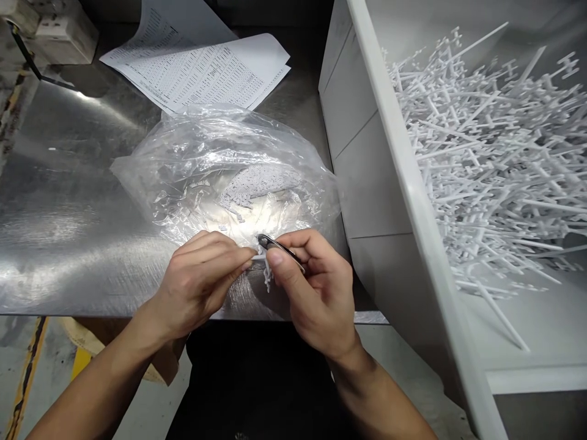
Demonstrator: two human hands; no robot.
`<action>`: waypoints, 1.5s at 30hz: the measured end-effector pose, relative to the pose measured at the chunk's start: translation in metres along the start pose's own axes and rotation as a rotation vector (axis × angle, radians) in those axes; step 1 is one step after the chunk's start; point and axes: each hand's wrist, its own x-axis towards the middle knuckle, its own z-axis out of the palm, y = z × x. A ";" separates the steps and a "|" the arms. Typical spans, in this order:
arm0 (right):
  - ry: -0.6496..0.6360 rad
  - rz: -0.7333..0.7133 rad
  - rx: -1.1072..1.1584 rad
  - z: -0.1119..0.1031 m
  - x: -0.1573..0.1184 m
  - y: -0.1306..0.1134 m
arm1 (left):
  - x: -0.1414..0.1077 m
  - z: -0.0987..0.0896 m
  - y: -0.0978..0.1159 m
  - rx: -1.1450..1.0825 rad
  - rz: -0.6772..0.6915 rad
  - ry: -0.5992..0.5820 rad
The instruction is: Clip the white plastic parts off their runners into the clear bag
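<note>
My left hand [202, 275] pinches one end of a white plastic sprue [267, 280], a thin stem with small branches. In my right hand [316, 281] is a pair of small metal nippers [270, 242], its jaws at the sprue's branches. Whether the jaws are closed on a branch is too small to tell. Both hands are close together over the front of the metal table. Just beyond them lies a clear plastic bag [220, 146], spread out, with many tiny pale pieces [259, 183] heaped on or inside it.
A large grey bin [373, 134] stands at the right, with a big tangle of white sprues [504, 165] inside. Printed sheets [206, 70] lie behind the bag. White boxes [66, 33] sit at the back left of the metal table [59, 201].
</note>
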 end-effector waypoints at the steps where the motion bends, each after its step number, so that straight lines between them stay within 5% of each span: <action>1: 0.003 0.000 -0.010 0.000 0.001 0.000 | 0.000 0.001 0.000 0.012 0.003 -0.003; 14: 0.047 0.003 0.089 -0.001 0.003 -0.008 | 0.003 -0.002 0.001 -0.120 -0.128 0.044; 23: 0.055 -0.024 0.034 -0.002 -0.001 -0.007 | -0.003 -0.006 0.002 -0.148 -0.226 0.192; 45: 0.009 -0.017 -0.040 -0.001 -0.003 -0.006 | -0.008 -0.003 0.000 -0.139 -0.185 0.229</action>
